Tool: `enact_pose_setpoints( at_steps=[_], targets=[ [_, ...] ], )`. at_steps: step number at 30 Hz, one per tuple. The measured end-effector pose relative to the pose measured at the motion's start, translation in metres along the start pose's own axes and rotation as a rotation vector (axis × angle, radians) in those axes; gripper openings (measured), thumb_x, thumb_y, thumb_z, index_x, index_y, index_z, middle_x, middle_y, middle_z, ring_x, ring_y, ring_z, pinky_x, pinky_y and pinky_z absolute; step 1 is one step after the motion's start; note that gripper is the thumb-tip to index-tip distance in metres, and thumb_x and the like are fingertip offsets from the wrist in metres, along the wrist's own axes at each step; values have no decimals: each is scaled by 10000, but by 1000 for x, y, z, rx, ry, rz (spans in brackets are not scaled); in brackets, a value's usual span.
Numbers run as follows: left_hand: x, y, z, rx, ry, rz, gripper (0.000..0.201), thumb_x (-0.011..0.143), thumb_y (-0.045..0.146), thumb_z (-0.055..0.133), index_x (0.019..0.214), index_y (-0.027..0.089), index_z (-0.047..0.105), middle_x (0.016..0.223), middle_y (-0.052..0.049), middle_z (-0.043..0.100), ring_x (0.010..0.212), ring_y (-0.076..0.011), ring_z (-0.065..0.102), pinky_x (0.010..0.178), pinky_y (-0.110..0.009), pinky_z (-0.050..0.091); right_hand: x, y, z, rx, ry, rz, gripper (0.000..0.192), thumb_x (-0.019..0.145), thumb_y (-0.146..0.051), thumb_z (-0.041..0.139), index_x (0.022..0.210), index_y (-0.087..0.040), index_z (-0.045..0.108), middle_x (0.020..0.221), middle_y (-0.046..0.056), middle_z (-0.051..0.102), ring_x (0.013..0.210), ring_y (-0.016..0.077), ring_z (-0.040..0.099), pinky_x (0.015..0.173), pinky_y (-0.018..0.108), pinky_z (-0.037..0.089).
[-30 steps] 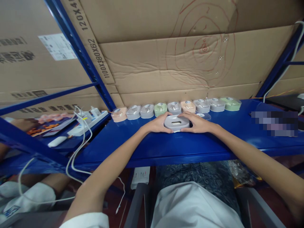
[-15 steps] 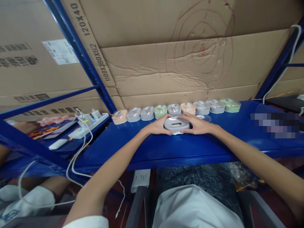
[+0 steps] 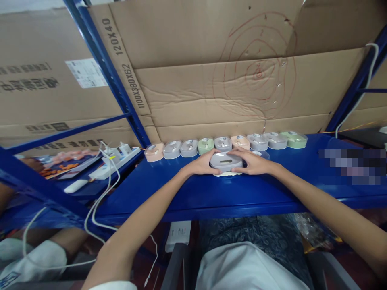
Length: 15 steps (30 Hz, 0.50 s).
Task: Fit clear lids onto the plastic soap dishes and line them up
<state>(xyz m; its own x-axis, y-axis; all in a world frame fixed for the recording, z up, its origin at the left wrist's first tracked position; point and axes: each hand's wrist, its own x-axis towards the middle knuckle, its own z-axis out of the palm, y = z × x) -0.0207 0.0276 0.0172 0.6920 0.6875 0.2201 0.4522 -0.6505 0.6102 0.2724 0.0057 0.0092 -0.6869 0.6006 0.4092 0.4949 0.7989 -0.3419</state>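
Note:
A grey oval plastic box point(image 3: 226, 165) with a dark slot in its top is held between both hands over the blue table point(image 3: 181, 197). My left hand point(image 3: 202, 164) curves around its left end, the thumb on the near side. Around the right end wraps my right hand point(image 3: 258, 162), fingers on the far edge and thumb in front. A white wavy-edged piece point(image 3: 228, 174) shows under the box's near side. Partly hidden behind my right hand lies a clear, flat oval piece point(image 3: 263, 154), perhaps a lid.
Behind the hands, several lidded boxes point(image 3: 189, 148) in grey, green and peach form a row along the cardboard wall point(image 3: 181, 92). A blue post point(image 3: 121, 92) stands left, with white cables point(image 3: 113, 181) and a power strip point(image 3: 121, 161). Another person's arm point(image 3: 33, 164) is at far left.
The view has tilted up slightly. Both hands keep their hold on the grey box, and more of the white piece now shows beneath it.

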Motion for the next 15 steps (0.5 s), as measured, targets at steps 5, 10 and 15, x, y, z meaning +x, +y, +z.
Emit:
enact_pose_setpoints(
  at_steps=[5,10,15],
  targets=[
    [0,1,0,-7,-22,7,902,729,508,890,1481,200,498,1494,-181,597,1347,-412,608,1139,-595,486,0,2,1,-18,-14,-3,742,952,-588,749,1590,-255,566,1499,160,618,1374,387,614,1185,623,504],
    [0,-1,0,31,-53,-14,897,741,538,890,1477,199,507,1493,-177,603,1376,-413,598,1155,-577,482,-2,3,2,-31,-21,9,743,948,-605,751,1586,-268,574,1490,151,628,1353,385,633,1170,605,518],
    [0,-2,0,43,-39,-13,929,723,549,905,1493,204,517,1505,-180,604,1371,-414,606,1154,-584,486,-3,1,2,-29,-19,9,742,942,-597,761,1583,-270,578,1492,153,632,1358,387,629,1176,606,507]
  ],
)
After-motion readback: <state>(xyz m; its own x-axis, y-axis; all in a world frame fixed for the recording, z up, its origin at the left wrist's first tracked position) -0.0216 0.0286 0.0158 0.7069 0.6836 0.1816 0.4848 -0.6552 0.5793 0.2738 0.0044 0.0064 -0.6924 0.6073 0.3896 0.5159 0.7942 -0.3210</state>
